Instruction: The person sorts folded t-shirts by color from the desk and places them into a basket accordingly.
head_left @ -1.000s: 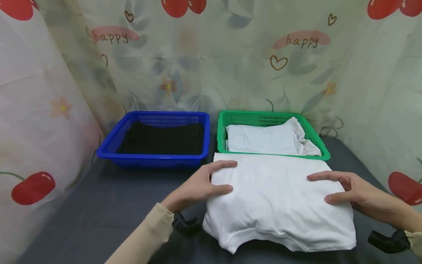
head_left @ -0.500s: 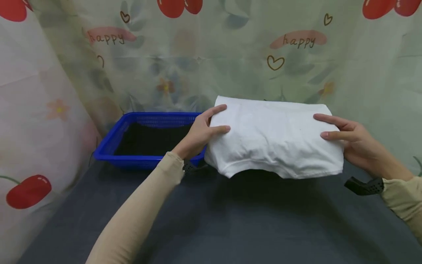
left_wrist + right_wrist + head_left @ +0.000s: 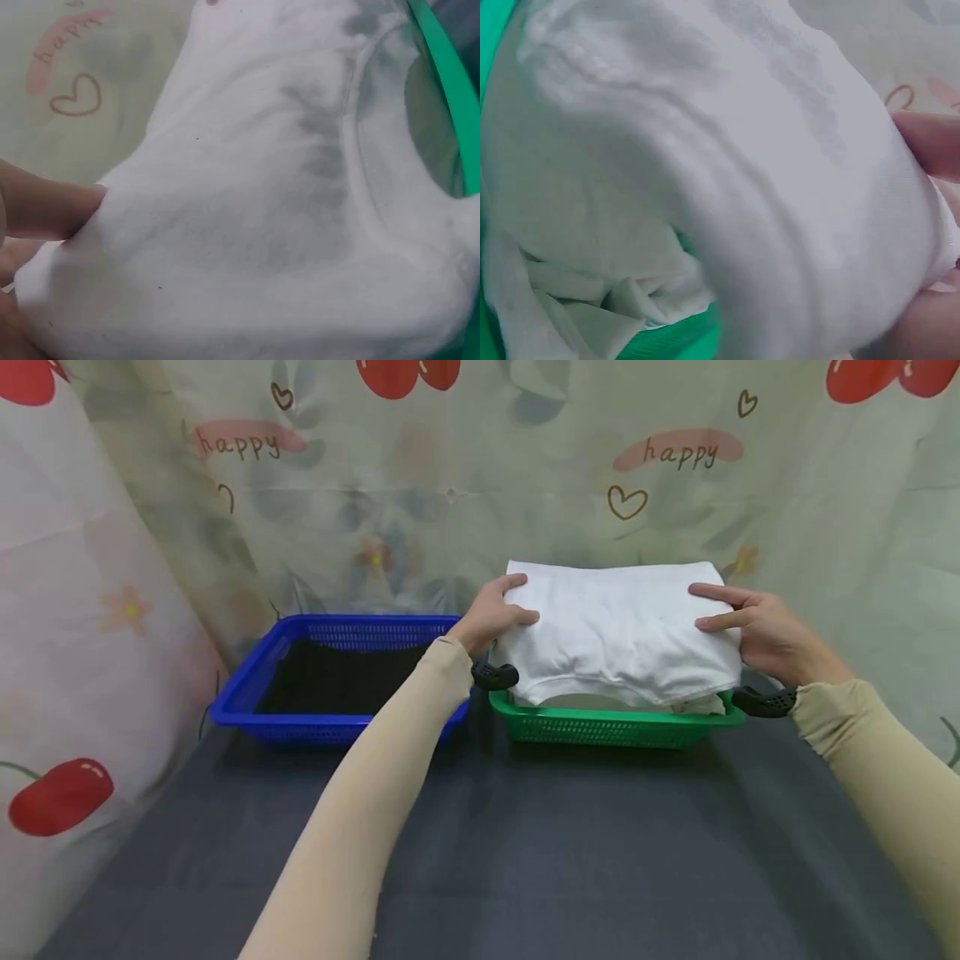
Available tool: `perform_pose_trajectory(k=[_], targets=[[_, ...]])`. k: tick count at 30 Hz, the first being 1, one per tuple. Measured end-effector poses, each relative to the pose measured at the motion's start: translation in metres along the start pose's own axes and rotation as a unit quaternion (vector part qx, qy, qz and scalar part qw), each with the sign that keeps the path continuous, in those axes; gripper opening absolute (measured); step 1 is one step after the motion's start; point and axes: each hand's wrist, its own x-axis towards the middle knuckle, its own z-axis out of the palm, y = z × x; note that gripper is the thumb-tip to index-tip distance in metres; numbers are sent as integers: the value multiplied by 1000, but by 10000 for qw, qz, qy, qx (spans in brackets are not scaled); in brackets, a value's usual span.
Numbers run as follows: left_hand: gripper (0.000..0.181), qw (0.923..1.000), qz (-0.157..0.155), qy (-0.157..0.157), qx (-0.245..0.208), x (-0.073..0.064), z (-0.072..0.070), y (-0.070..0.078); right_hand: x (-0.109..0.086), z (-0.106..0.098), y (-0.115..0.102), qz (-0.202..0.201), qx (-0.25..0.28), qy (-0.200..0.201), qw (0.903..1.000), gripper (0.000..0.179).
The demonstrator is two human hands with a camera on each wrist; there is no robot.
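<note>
A folded white shirt (image 3: 615, 627) with a curved neckline is held by its two sides over the green basket (image 3: 600, 727). My left hand (image 3: 491, 614) grips its left edge, thumb and index finger on top and the other fingers hidden beneath. On the opposite edge my right hand (image 3: 765, 631) pinches the cloth the same way. Below the shirt, in the right wrist view, more white cloth (image 3: 577, 195) lies inside the basket. Most of that cloth is hidden by the shirt in the head view.
A blue basket (image 3: 341, 720) holding folded black cloth (image 3: 337, 681) stands to the left of the green one. Both rest on a dark grey table (image 3: 600, 843). A printed curtain (image 3: 450, 527) hangs close behind and along the sides.
Both hands have lifted the shirt off the table's front and carried it forward over the green basket. The blue basket has stayed in place.
</note>
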Motion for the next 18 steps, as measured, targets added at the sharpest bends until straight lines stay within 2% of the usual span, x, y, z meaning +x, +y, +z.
perform_pose_trajectory(k=[2, 4, 7, 8, 10, 12, 14, 18], targets=[[70, 9990, -278, -112, 328, 1, 0, -3, 6, 2, 3, 262, -477, 83, 9985, 65], [74, 9952, -598, -352, 697, 0, -1, -7, 11, 4, 6, 535, -1310, 117, 9899, 67], [74, 9842, -875, -770, 1333, -5, -3, -12, 13, 6, 7, 798, -2686, 147, 9598, 67], [73, 9806, -912, -884, 1494, -7, -4, -13, 13, 7, 6, 806, -2993, 151, 9506, 66], [70, 9766, -825, -1021, 1706, -10, -4, -15, 12, 8, 6, 811, -3289, 225, 9406, 65], [66, 9759, -695, -1061, 1778, -15, -2, -16, 10, 8, 6, 721, -3438, 305, 9358, 64], [63, 9765, -549, -1041, 1804, -20, 1, -18, 7, 10, 6, 637, -3561, 468, 9311, 65], [59, 9777, -145, -904, 1892, -35, 12, -24, -2, 21, 10, 355, -3878, 1027, 9153, 68]])
